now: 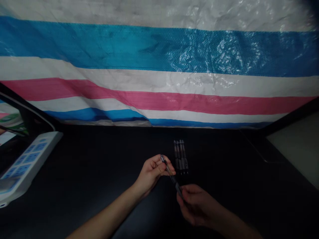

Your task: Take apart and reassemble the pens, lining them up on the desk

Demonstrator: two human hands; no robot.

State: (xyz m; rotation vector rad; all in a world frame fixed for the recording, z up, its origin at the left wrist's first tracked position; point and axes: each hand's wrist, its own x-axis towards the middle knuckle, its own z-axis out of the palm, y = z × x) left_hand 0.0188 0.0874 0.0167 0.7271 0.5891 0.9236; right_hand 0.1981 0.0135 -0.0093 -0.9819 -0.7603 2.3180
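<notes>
Between my two hands a slim pen (172, 177) is held at a slant above the dark table. My left hand (153, 171) pinches its upper end between thumb and fingers. The lower, darker end is gripped by my right hand (195, 203), whose fingers cover the tip of that end. Just beyond my hands, several similar pens (181, 156) lie side by side in a row on the table, pointing away from me. Dim light hides their fine details.
A white power strip (42, 159) with blue socket faces lies at the left. Striped plastic sheeting (159, 99) hangs behind the black table (99, 149). At the far left is a shiny panel or screen (11, 122); a pale surface (296, 142) shows at the right.
</notes>
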